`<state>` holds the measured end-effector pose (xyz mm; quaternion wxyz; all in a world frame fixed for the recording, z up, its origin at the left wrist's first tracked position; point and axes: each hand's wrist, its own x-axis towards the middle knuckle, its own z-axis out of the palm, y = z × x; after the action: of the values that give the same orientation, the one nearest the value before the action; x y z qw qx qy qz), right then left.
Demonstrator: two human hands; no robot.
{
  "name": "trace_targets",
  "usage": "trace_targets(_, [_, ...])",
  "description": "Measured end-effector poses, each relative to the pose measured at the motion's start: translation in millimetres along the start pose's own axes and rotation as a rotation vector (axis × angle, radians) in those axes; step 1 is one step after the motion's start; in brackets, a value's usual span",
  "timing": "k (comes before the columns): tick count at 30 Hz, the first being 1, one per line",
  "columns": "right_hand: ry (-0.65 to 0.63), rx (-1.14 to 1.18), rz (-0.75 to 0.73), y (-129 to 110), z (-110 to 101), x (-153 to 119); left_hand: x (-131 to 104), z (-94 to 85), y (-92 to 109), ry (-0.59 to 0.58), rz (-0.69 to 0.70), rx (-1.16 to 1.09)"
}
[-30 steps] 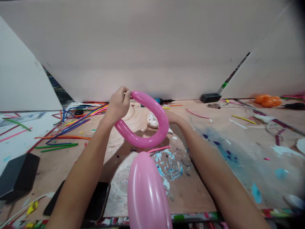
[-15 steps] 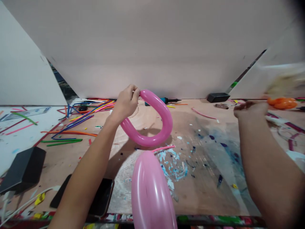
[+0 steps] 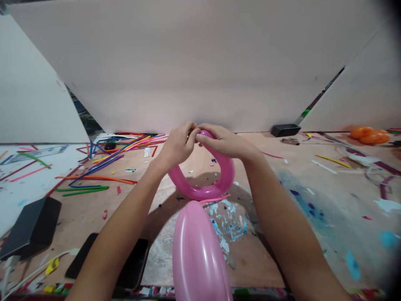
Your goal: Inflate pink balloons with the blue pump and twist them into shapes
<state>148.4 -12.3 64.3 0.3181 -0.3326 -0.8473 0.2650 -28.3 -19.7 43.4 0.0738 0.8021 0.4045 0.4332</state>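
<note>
A long magenta balloon (image 3: 200, 191) curves in a loop above the middle of the table. At the top of the loop my left hand (image 3: 183, 142) pinches one of its ends. My right hand (image 3: 219, 140) meets the left there, its fingers closed around the balloon's other end; the exact grip between the fingertips is hidden. Below the loop, close to the camera, a large light pink balloon (image 3: 200, 251) points away from me. Between the two balloons lies a thin pink uninflated balloon (image 3: 216, 198).
Uninflated balloons (image 3: 100, 179) in several colours lie at the left, near a black box (image 3: 31, 228) and a dark phone (image 3: 134, 263). Orange inflated balloons (image 3: 371, 136) and a small black box (image 3: 285, 130) are at the back right. White panels (image 3: 200, 83) stand behind.
My right hand has come from the far right to the loop's top, beside my left hand. A blurred pale thing and a transparent sheet at the right are gone. The loop has shifted slightly right.
</note>
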Motion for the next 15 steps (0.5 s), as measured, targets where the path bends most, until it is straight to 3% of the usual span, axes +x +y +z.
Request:
trace_targets(3, [0.002,0.073,0.009,1,6,-3,-1,-1.7,1,-0.015,0.012,-0.064])
trace_targets(9, [0.036,0.040,0.030,15,-2,-9,-3,5.4,6,-0.039,0.039,-0.067])
trace_targets(15, [0.104,-0.027,0.207,4,1,-10,-4,7.8,8,-0.040,0.054,-0.077])
